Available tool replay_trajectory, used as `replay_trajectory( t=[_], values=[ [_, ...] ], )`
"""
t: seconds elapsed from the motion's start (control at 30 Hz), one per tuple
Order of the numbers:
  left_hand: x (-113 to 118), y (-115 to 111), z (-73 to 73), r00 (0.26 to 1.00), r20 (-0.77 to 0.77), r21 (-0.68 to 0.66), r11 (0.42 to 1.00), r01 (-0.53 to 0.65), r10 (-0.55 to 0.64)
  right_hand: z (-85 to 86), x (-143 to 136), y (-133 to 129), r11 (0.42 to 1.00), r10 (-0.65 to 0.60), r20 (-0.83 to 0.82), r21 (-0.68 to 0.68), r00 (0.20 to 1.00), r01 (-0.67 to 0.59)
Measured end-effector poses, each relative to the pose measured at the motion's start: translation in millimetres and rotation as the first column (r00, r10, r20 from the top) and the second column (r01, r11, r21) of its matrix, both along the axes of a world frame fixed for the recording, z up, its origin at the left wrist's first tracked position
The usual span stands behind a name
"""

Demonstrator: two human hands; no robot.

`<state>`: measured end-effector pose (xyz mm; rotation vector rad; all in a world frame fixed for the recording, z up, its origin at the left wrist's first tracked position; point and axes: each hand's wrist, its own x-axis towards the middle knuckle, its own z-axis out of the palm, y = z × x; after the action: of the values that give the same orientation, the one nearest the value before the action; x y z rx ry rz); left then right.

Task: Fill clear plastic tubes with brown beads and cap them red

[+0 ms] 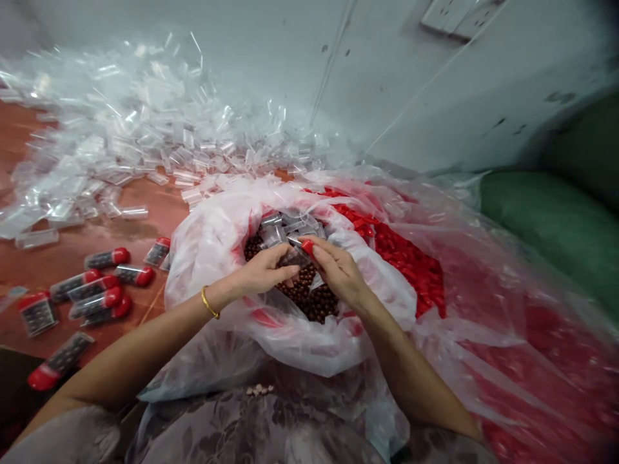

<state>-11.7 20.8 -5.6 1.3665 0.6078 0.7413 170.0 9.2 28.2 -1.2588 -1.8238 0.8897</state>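
Note:
Between thumb and fingers, my right hand [338,269] pinches a red cap [308,247], with a clear piece showing just past it. Just to the left is my left hand [265,269], its thumb and index finger apart; I see nothing plainly gripped in it. Both hands are over the mouth of a white plastic bag [207,225] with rolled-back edges. Inside lie many small brown beads [316,303], and several clear tubes [304,225] rest on them. Part of the beads is hidden under my hands.
Clear empty tubes [120,135] are heaped along the wall. Filled tubes with red caps [97,301] lie on the reddish table [145,222] at left. Red caps [401,258] fill a clear bag [503,335] at right, beside a green bulky object [546,225].

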Motion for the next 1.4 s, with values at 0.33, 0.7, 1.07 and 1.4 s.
replay_trajectory(
  t=[0.33, 0.7, 1.07, 1.4],
  values=[
    [-2, -4, -0.8, 0.978, -0.156, 0.222, 0.97, -0.1, 0.136, -17.7, -5, -6, 0.983, 0.064, 0.263, 0.148, 0.963, -0.106],
    [-1, -1, 2.1, 0.978, -0.181, 0.251, 0.966, -0.058, 0.105, 13.6, -7, 7, 0.98, -0.072, 0.298, 0.201, 0.952, 0.011],
    [-3, -9, 11.5, 0.893, -0.446, 0.379, 0.917, 0.123, 0.064, -15.2, -41, 28, 0.963, 0.103, -0.16, -0.232, 0.982, -0.139],
    [-3, -16, 11.3, 0.83, -0.47, 0.631, 0.772, 0.077, 0.301, 9.6, -50, 12, 0.981, 0.191, -0.133, -0.001, 0.973, -0.193]
  ],
)
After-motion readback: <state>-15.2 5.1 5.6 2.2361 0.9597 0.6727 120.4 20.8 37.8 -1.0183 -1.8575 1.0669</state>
